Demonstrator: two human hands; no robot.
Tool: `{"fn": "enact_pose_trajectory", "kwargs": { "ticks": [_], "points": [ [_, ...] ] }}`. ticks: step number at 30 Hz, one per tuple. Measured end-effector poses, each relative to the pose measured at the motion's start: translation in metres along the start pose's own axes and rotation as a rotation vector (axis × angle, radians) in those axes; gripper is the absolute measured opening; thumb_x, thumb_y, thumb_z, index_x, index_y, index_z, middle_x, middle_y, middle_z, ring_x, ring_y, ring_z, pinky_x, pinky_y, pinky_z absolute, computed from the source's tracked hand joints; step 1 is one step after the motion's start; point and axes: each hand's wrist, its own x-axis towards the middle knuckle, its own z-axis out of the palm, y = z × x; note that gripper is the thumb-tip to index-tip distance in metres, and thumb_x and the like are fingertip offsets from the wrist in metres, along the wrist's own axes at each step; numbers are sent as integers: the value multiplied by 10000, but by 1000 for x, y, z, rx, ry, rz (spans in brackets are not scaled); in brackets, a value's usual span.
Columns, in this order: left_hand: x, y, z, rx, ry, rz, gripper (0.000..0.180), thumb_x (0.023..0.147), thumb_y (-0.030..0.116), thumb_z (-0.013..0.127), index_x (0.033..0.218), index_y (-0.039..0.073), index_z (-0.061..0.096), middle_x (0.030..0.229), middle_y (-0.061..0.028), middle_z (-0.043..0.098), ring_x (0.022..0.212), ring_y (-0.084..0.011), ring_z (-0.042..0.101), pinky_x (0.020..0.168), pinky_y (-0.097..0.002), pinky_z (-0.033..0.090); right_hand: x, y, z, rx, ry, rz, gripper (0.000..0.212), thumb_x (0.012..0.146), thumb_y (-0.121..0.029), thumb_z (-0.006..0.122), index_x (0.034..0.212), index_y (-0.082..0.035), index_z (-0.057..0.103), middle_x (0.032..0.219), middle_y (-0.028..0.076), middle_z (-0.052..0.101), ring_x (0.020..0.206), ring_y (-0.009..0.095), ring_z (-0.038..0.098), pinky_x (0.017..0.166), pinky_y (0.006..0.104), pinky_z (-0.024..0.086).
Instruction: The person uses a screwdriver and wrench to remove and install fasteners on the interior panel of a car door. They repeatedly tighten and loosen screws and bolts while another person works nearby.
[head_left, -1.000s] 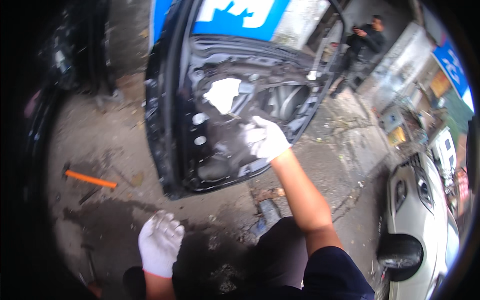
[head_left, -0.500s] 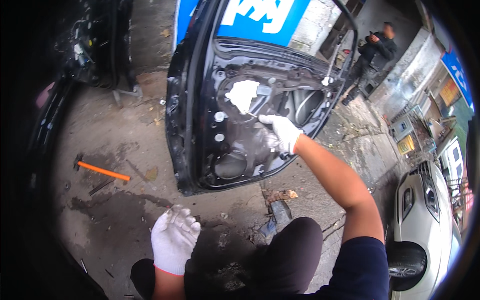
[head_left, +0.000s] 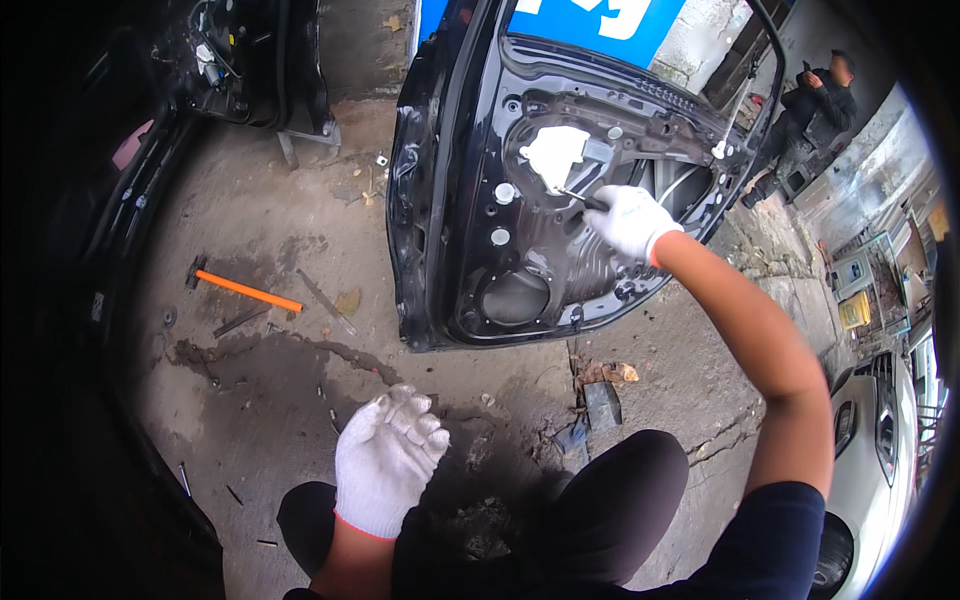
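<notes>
My right hand (head_left: pixel 632 222), in a white knit glove, is closed around the dark handle of a screwdriver (head_left: pixel 577 195). The thin shaft points left, its tip at the lower edge of a white plate (head_left: pixel 555 157) on a stripped black car door (head_left: pixel 480 290). The door stands tilted in front of me, its inner metal frame bare. My left hand (head_left: pixel 388 465), gloved the same way, hovers above my lap, palm up. Its fingers are loosely bent, and I see nothing in them.
On the concrete at left lie an orange-handled hammer (head_left: pixel 248 290) and flat strips (head_left: pixel 327 302). Another dark door (head_left: pixel 250 60) stands at the upper left. A person (head_left: pixel 822 100) is at the far right, beyond the door. A white car (head_left: pixel 870 470) is at the right edge.
My view has shifted, so the scene sits farther right and slightly higher. My right hand has turned on the screwdriver, showing its dark handle. The left hand keeps its cupped shape.
</notes>
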Motion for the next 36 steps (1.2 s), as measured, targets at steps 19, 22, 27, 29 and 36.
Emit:
{"fn": "enact_pose_trajectory", "kwargs": {
  "ticks": [19, 22, 27, 29, 36],
  "points": [
    [-3, 12, -2, -44, 10, -27, 213, 999, 253, 677, 1113, 74, 701, 1013, -77, 710, 891, -228, 663, 835, -383, 537, -3, -6, 13, -25, -12, 14, 487, 1024, -365, 652, 1269, 53, 603, 868, 173, 746, 712, 312, 742, 654, 432, 599],
    [-3, 17, -3, -51, 8, -22, 218, 998, 251, 673, 1120, 72, 700, 1007, -74, 702, 889, -227, 655, 834, -382, 533, 6, -13, -2, 1152, -291, 381, 445, 1041, -447, 645, 1061, -10, 731, 723, 74, 663, 498, 215, 604, 499, 380, 510],
    [5, 19, -5, -65, 60, -34, 217, 1004, 248, 660, 1124, 72, 698, 1021, -82, 699, 893, -231, 653, 837, -384, 531, -7, -6, 8, -805, -50, -183, 320, 988, -256, 644, 1125, 32, 673, 939, 227, 787, 852, 380, 793, 732, 493, 611],
    [5, 20, -7, -85, 19, -54, 223, 1008, 252, 653, 1130, 71, 699, 1038, -89, 704, 892, -237, 658, 838, -389, 534, -7, 3, 16, -653, 79, -164, 421, 1003, -438, 673, 1092, -27, 648, 852, 209, 761, 763, 376, 773, 717, 472, 607],
    [7, 23, -11, -76, 35, -8, 231, 1012, 250, 653, 1139, 62, 700, 1044, -94, 709, 899, -244, 665, 844, -395, 538, 6, 9, 10, 445, -137, 267, 554, 1050, -522, 626, 1110, 23, 707, 718, 28, 680, 546, 182, 651, 470, 317, 503]
  ]
}}
